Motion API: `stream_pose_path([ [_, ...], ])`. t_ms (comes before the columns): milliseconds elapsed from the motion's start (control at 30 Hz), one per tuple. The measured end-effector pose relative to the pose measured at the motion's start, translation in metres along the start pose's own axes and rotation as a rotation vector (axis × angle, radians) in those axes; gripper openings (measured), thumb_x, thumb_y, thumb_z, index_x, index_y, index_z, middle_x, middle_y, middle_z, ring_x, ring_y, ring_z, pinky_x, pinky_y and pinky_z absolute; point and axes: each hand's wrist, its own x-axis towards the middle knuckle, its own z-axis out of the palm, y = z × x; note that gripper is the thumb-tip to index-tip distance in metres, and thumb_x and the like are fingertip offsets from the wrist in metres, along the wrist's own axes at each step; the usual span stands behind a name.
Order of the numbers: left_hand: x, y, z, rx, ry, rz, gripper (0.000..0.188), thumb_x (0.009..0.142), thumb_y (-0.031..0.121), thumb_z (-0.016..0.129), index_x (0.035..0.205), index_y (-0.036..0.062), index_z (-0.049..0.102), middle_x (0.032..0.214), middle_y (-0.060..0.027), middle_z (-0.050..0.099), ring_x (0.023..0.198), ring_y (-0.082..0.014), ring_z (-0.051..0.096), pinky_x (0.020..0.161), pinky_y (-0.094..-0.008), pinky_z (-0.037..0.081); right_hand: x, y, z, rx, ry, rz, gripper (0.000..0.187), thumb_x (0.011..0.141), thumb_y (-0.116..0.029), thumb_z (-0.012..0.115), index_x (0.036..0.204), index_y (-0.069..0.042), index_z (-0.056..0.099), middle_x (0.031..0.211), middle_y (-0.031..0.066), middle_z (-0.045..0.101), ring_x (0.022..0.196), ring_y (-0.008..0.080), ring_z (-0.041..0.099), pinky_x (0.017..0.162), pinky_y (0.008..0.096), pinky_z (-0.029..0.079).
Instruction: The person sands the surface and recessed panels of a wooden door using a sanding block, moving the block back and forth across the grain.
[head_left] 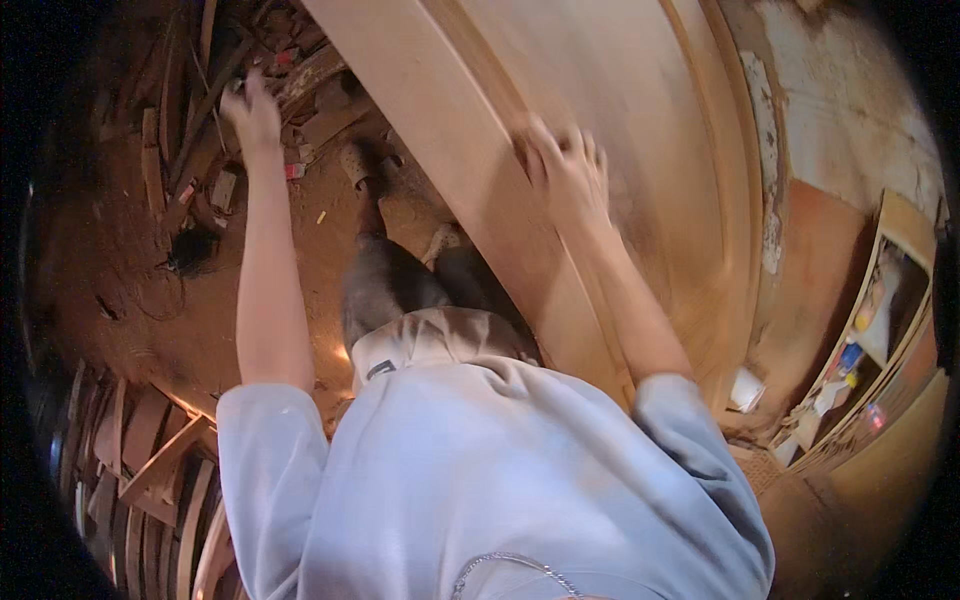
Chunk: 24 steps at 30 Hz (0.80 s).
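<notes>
One hand, the right point(572, 175), rests on the panel point(645, 235) with its fingers spread and the palm turned down; it looks laid over the surface, not wrapped round anything. Its fingers lie by a raised strip point(480, 62) that runs along the wood past them. The panel, then, is directly under this hand, reaching well beyond the fingertips and back beneath the forearm, with its near long edge to the hand's left.

The left hand point(255, 115) is well apart from it, raised out over the littered floor point(170, 310), with scraps point(330, 115) just beyond and to its right. Its fingers are blurred, so I cannot tell how far they are parted or whether they hold anything small.

Judging by breadth and look, the panel should be heavy and stiff, awkward for a single hand. Its smooth face would probably let a flat palm slide, more so if dusty. The long edge left of the right hand seems the surer hold, taken with both hands well apart; the strip offers fingertips only a shallow catch, and its corners might chip if knocked.
</notes>
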Motion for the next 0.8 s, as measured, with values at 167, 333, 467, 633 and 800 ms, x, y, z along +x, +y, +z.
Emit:
stream_pose_path([
  [167, -0.194, -0.12, -0.138, 0.076, 0.111, -0.282, 0.047, 0.101, 0.038, 0.054, 0.117, -0.0048, 0.043, 0.104, -0.0117, 0.047, 0.087, -0.022, 0.049, 0.079, -0.034, 0.05, -0.257, 0.074, -0.048, -0.296, -0.089, 0.019, 0.036, 0.094, -0.022, 0.06, 0.129, -0.024, 0.061, 0.101, 0.0137, 0.056, 0.1, 0.0352, 0.052, 0.084, 0.0508, 0.042],
  [333, -0.377, -0.221, -0.23, 0.04, 0.247, -0.703, 0.046, 0.1, 0.038, 0.056, 0.116, -0.0042, 0.045, 0.108, -0.0121, 0.05, 0.084, -0.0245, 0.058, 0.072, -0.0368, 0.054, -0.355, 0.11, -0.066, -0.105, -0.227, 0.176, 0.037, 0.096, -0.023, 0.056, 0.133, -0.025, 0.06, 0.098, 0.0156, 0.052, 0.095, 0.0365, 0.049, 0.082, 0.0506, 0.041],
  [467, -0.409, -0.195, -0.23, 0.048, 0.282, -0.818, 0.051, 0.103, 0.043, 0.05, 0.123, -0.0029, 0.045, 0.114, -0.0147, 0.053, 0.088, -0.0282, 0.063, 0.072, -0.0372, 0.055, -0.358, 0.107, -0.068, -0.078, -0.225, 0.139, 0.038, 0.096, -0.022, 0.057, 0.133, -0.024, 0.06, 0.098, 0.0152, 0.049, 0.094, 0.0361, 0.048, 0.082, 0.0497, 0.041],
  [633, -0.356, -0.171, -0.213, 0.041, 0.31, -0.673, 0.049, 0.103, 0.046, 0.048, 0.121, 0.0012, 0.046, 0.11, -0.0124, 0.054, 0.085, -0.0263, 0.064, 0.068, -0.0355, 0.054, -0.362, 0.107, -0.055, -0.055, -0.106, 0.108, 0.043, 0.092, -0.02, 0.06, 0.135, -0.026, 0.058, 0.095, 0.0145, 0.047, 0.093, 0.036, 0.048, 0.082, 0.0509, 0.041],
  [800, -0.307, -0.163, -0.204, 0.04, 0.181, -0.641, 0.047, 0.102, 0.046, 0.049, 0.125, 0.005, 0.043, 0.111, -0.009, 0.053, 0.08, -0.0218, 0.064, 0.066, -0.032, 0.052, -0.336, 0.098, -0.056, -0.079, -0.087, 0.087, 0.04, 0.095, -0.022, 0.058, 0.135, -0.025, 0.058, 0.1, 0.0154, 0.049, 0.095, 0.0364, 0.048, 0.084, 0.0511, 0.04],
])
